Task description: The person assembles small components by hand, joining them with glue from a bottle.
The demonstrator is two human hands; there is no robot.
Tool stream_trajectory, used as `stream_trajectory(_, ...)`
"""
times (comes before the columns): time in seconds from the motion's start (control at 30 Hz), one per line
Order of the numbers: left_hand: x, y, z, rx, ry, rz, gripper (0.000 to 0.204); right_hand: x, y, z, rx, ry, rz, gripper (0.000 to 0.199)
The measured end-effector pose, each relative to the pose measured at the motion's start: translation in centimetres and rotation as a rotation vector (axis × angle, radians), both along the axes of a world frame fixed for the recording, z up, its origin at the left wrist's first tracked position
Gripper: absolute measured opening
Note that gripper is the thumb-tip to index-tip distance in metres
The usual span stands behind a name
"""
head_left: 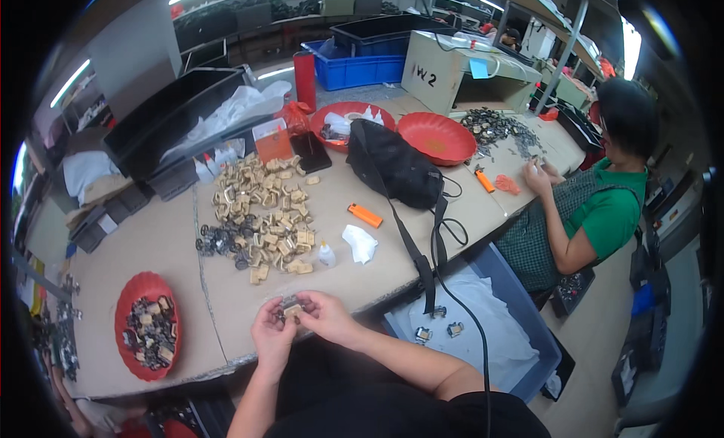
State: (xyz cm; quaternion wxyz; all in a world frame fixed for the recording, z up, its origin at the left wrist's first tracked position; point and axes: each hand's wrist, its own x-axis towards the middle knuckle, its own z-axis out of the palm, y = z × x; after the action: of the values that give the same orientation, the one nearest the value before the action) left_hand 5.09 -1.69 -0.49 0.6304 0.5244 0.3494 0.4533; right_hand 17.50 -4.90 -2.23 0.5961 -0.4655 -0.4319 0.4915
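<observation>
Pinched between left hand point(273, 334) and right hand point(326, 317) at the table's point(377, 276) near edge: a small metal-and-tan part point(289, 310), fingers of both closed on it. At twelve o'clock, well apart, a heap of similar tan parts point(260, 215); at nine o'clock, a red bowl point(124, 306) of dark pieces; at one o'clock, a small glue bottle point(326, 254), white cloth point(360, 243), orange lighter point(365, 215).
</observation>
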Motion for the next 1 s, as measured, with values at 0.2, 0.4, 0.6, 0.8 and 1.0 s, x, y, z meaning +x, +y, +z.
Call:
stream_trajectory(0.2, -1.6, -1.0, -0.5, 0.021, 0.026, 0.053, 0.036, -1.3, -1.5, 2.1, -0.037, -0.131, 0.028, 0.031)
stream_trajectory(0.4, -0.7, -0.4, -0.2, 0.115, 0.167, 0.058, 0.031, -0.4, -0.2, 0.6, -0.092, -0.199, 0.085, 0.032)
stream_trajectory(0.6, 0.2, 0.1, 0.8, 0.048, 0.029, 0.037, 0.031, -0.2, 0.1, 1.7, 0.010, -0.027, -0.040, 0.030)
stream_trajectory(0.8, -1.1, 0.2, 0.0, 0.006, 0.016, 0.075, 0.029, -1.3, 0.5, 0.9, -0.005, -0.006, 0.027, 0.031)
stream_trajectory(1.0, -0.8, -0.6, 0.5, -0.041, -0.078, 0.040, 0.029, -0.8, -0.5, 1.0, 0.005, -0.021, -0.005, 0.031)
